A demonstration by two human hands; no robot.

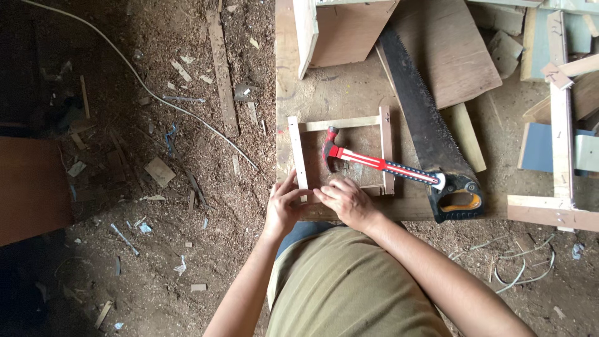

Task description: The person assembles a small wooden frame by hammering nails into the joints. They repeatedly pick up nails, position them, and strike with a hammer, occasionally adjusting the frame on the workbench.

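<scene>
While both hands close on the near corner of the small wooden frame (340, 153) lying on the workbench (349, 93), the left hand (286, 209) pinches its left slat and the right hand (345, 200) curls over the bottom one. The claw hammer (368, 161) lies loose across the frame, touching the handsaw (430, 137). Shifting the frame could tip the hammer off or spring the thin joint apart.

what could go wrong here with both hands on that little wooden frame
The hammer lies across the wooden frame, so shifting the frame may tip it onto the left hand or right hand. The handsaw rests close beside the frame, teeth exposed; a sideways reach could graze it. The frame sits near the workbench edge and might slide off.
</scene>
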